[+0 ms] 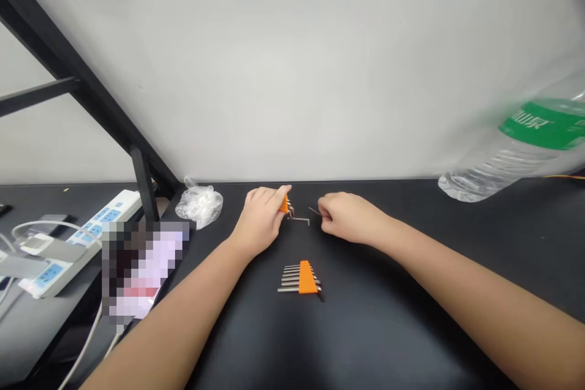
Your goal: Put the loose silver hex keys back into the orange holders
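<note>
Hex keys in two orange plastic holders on a matte black tabletop (388, 329). Nearer set (300, 278) lies flat between the forearms: wedge-shaped orange holder w/ approx. seven thin steel rods fanned out to the left, short ends poking right. Nothing touches it.

Left hand (260, 219) is curled, fingers pinching a second orange holder (285, 203) near the table's back edge; only a sliver of orange shows, rest hidden behind the fingers. A few small metal keys stick out to its right, and one L-shaped key (300, 219) lies just beside them; can't tell whether it is seated in the holder or loose.

Right hand (350, 218) is loosely closed, fingertips pinched on a thin dark key (314, 211), very small and hard to make out. Hands near each other, not touching.

Around: crumpled clear plastic bag (199, 204) left of the left hand; white power strips w/ blue sockets (73, 244) and grey cables further left; a blurred-out rectangular patch; black metal frame struts (91, 97) upper left. Clear ribbed water bottle (516, 146) w/ green label lies tilted at right, blurred and cut off by the frame edge. Plain white wall behind.
</note>
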`<action>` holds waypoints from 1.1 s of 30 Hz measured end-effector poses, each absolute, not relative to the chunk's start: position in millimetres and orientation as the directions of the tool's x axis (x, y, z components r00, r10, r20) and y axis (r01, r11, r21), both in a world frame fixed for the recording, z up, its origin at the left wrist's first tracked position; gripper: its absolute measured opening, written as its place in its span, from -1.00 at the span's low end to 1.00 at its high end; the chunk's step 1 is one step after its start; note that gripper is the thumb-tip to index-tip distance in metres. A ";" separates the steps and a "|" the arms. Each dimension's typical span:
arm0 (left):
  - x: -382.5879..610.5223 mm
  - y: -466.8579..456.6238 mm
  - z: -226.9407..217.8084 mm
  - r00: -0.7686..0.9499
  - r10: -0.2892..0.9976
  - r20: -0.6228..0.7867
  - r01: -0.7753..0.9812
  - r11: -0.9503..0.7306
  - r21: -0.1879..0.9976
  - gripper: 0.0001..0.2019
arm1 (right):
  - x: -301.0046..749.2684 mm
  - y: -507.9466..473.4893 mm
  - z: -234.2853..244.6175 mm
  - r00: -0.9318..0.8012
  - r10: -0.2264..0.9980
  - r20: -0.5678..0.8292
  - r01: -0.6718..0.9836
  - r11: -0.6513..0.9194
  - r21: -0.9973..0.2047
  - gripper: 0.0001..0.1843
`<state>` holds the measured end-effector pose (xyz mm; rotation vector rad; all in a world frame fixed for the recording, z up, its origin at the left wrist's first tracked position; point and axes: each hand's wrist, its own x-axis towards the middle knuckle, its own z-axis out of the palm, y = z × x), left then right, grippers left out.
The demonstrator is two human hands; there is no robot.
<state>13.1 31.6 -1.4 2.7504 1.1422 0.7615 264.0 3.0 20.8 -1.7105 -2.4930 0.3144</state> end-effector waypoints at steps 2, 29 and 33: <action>14.5 30.6 -0.3 0.615 0.678 0.402 0.646 -0.726 0.238 -0.47 | 260.8 0.2 25.4 -0.420 0.904 0.079 0.836 0.419 -0.354 -0.89; 17.7 22.1 11.4 0.683 0.656 0.322 0.594 -0.755 0.278 -0.54 | 254.1 -11.3 39.3 -0.381 0.910 0.166 0.409 0.327 -0.852 -0.83; 19.6 22.3 11.2 0.698 0.642 0.317 0.587 -0.767 0.259 -0.52 | 255.6 -10.4 44.7 -0.371 0.878 0.303 0.504 0.464 -0.728 -0.82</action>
